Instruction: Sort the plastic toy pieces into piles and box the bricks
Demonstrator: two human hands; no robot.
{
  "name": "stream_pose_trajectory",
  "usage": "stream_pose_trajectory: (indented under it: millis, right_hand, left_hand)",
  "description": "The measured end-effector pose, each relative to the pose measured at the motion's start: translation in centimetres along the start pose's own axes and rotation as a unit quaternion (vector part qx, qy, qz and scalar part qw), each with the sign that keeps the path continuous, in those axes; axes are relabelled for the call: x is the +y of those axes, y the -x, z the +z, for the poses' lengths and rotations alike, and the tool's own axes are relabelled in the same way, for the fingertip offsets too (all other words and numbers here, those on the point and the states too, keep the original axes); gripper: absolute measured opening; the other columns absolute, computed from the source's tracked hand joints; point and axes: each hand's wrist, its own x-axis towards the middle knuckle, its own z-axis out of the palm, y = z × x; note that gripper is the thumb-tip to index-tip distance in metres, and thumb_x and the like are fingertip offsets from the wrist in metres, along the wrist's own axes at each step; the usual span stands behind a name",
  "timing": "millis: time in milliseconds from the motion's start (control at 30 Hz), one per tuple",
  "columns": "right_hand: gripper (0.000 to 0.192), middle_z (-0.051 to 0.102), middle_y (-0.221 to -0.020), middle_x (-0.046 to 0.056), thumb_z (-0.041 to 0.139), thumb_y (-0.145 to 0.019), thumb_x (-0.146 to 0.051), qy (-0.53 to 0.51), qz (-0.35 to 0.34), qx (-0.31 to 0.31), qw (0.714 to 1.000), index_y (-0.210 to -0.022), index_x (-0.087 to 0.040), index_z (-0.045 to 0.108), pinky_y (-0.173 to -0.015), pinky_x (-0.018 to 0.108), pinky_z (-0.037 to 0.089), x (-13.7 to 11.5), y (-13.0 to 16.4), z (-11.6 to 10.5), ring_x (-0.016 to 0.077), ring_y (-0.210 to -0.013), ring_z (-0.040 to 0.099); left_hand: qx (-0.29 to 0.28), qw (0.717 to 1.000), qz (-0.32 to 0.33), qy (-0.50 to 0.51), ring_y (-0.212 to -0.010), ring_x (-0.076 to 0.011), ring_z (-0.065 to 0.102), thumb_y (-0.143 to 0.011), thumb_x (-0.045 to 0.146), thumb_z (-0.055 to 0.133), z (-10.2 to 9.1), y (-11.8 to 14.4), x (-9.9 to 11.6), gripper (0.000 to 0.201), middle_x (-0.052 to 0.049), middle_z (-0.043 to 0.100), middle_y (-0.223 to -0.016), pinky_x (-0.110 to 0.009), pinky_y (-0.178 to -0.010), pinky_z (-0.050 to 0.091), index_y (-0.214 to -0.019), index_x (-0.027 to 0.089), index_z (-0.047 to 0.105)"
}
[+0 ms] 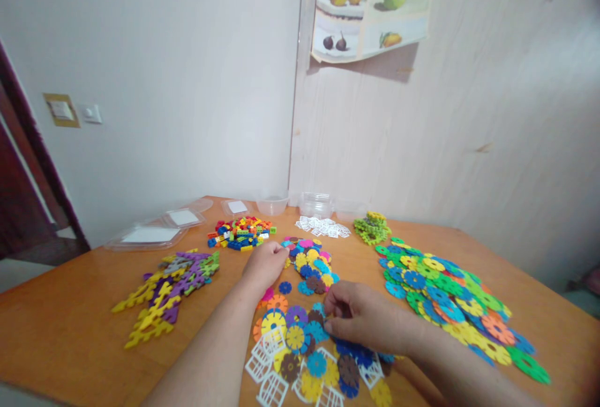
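Observation:
My left hand (266,264) is closed, its fingertips at the left edge of a pile of small notched plastic discs (309,260) in pink, yellow, blue and brown. What it holds, if anything, is hidden. My right hand (363,316) is curled with thumb and fingers drawn together at the right side of a nearer mixed pile, close to a light blue disc (317,331). Whether a piece is between its fingers cannot be made out. White plastic window frames (272,388) lie among the discs in this nearer pile. A single dark blue disc (284,287) lies between the two piles.
Larger flower discs (440,297) spread on the right of the wooden table (84,307). Yellow and purple connectors (173,288) lie left. Building bricks (241,232), white frames (323,226), green pieces (372,228), clear tubs (316,205) and lids (145,236) stand farther back.

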Motion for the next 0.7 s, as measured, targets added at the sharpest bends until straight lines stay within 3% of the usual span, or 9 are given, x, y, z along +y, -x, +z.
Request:
stream_pose_trajectory:
  millis: [200, 367, 467, 567, 700]
  right_hand:
    - [0.009, 0.063, -0.075, -0.002, 0.063, -0.073, -0.019, 0.040, -0.012, 0.021, 0.999, -0.081, -0.021, 0.066, -0.054, 0.019, 0.032, 0.5, 0.0, 0.4, 0.0113, -0.065, 0.053]
    - [0.008, 0.061, -0.068, -0.003, 0.062, -0.078, -0.023, -0.053, 0.028, 0.025, 0.998, -0.084, -0.020, 0.065, -0.050, 0.019, 0.033, 1.7, -0.6, 0.0, 0.0108, -0.059, 0.052]
    - [0.007, 0.061, -0.064, -0.003, 0.061, -0.079, -0.024, -0.105, 0.051, 0.050, 0.992, -0.085, -0.020, 0.063, -0.049, 0.019, 0.033, 2.6, -0.9, 0.1, 0.0109, -0.056, 0.053]
    - [0.008, 0.063, -0.064, -0.003, 0.062, -0.079, -0.025, -0.129, 0.060, 0.062, 0.988, -0.084, -0.019, 0.063, -0.049, 0.020, 0.033, 3.1, -1.1, 0.3, 0.0106, -0.054, 0.053]
    - [0.010, 0.063, -0.065, -0.003, 0.063, -0.077, -0.027, -0.148, 0.062, 0.091, 0.983, -0.084, -0.019, 0.062, -0.050, 0.020, 0.033, 3.8, -1.7, 0.7, 0.0111, -0.057, 0.053]
  left_hand:
    - [-0.033, 0.998, -0.015, 0.046, -0.058, -0.0147, 0.056, -0.078, 0.038, 0.055, -1.0, 0.3, 0.8, 0.023, -0.002, 0.063, -0.062, -0.024, -0.054, 0.036, -0.065, 0.018, 0.059]
    - [-0.160, 0.987, -0.006, -0.032, -0.049, -0.0121, 0.047, -0.064, 0.027, 0.064, -2.4, 1.2, 0.7, 0.009, 0.003, 0.057, -0.054, -0.023, -0.047, 0.027, -0.064, 0.019, 0.059]
    - [-0.202, 0.978, 0.016, -0.041, -0.053, -0.0129, 0.050, -0.058, 0.026, 0.070, -3.0, 1.8, 0.3, 0.015, 0.003, 0.059, -0.058, -0.022, -0.048, 0.028, -0.069, 0.021, 0.061]
    - [-0.187, 0.981, 0.008, -0.045, -0.055, -0.0132, 0.050, -0.054, 0.027, 0.075, -3.0, 2.2, -0.1, 0.021, 0.003, 0.061, -0.061, -0.022, -0.049, 0.027, -0.069, 0.022, 0.061]
    - [-0.100, 0.992, 0.007, -0.070, -0.055, -0.0134, 0.048, -0.058, 0.030, 0.076, -2.2, 2.0, -0.4, 0.020, 0.003, 0.058, -0.058, -0.022, -0.052, 0.025, -0.064, 0.023, 0.058]
